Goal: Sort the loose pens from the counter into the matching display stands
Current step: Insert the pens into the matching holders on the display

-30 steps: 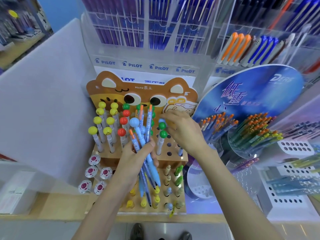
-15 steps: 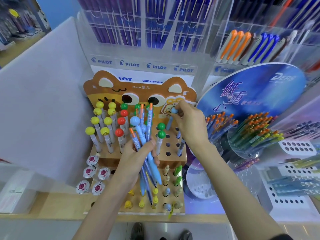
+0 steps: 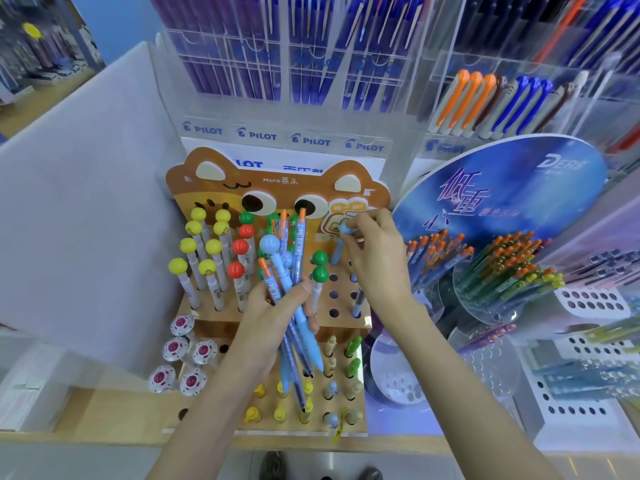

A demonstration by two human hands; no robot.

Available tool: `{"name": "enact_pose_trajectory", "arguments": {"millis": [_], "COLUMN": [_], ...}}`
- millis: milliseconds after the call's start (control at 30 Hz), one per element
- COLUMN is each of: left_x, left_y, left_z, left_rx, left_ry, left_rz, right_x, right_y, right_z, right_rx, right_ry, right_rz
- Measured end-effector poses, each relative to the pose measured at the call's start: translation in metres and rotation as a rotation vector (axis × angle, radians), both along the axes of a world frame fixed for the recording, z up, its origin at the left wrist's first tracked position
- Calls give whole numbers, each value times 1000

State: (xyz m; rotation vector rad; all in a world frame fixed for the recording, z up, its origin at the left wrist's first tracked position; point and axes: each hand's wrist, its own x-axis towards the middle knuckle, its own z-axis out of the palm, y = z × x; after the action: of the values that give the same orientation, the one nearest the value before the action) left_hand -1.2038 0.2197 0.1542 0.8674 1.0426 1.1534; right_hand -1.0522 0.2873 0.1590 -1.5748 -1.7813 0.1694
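The left hand (image 3: 273, 317) is closed round a bundle of pens (image 3: 287, 271), held upright in front of the cat-faced stand (image 3: 277, 188). Among them are one with a pale blue ball top and several slim ones with orange tips. The right hand (image 3: 377, 258) pinches the top of a single blue pen (image 3: 337, 252) between thumb and fingertips. The pen hangs nearly upright over the right edge of the stand's upper tier, just beside the green ball-topped pens (image 3: 320, 259) and above the empty holes (image 3: 333, 294). Whether its tip has already entered a hole cannot be told, since the hand hides that spot. The step in hand looks like seating this pen. It would go best by lowering it straight along its own axis into a free hole, with the grip light enough for the tip to find the opening, and letting go only once the pen stands by itself. The bundle should be held clear of the green tops so nothing gets knocked aslant. The orange-tipped pens in the bundle seem to match those in the round stand (image 3: 502, 188) at the right — likely their home, while the ball-topped one belongs here.
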Motion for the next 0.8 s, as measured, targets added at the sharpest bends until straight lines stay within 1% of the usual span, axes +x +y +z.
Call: {"name": "enact_pose_trajectory", "arguments": {"millis": [200,400,500,700,800], "left_x": [1,2,3,5,5], "left_y": [-1,-3,-3,-3,-4], "left_z": [2,2,3,4,5], "left_rx": [-2,13,25,16,16], "left_ry": [3,2,15,22,25], "left_rz": [17,7,5,8,5], "right_x": [-2,0,2,2,1], "right_y": [5,3,1,-1,-5], "right_z": [4,-1,-2,0,0], "right_rx": [-5,-76,-76,-61,-65], "right_ry": [-128,-64,-48,-48,-91], "right_rz": [0,18,16,36,73]}}
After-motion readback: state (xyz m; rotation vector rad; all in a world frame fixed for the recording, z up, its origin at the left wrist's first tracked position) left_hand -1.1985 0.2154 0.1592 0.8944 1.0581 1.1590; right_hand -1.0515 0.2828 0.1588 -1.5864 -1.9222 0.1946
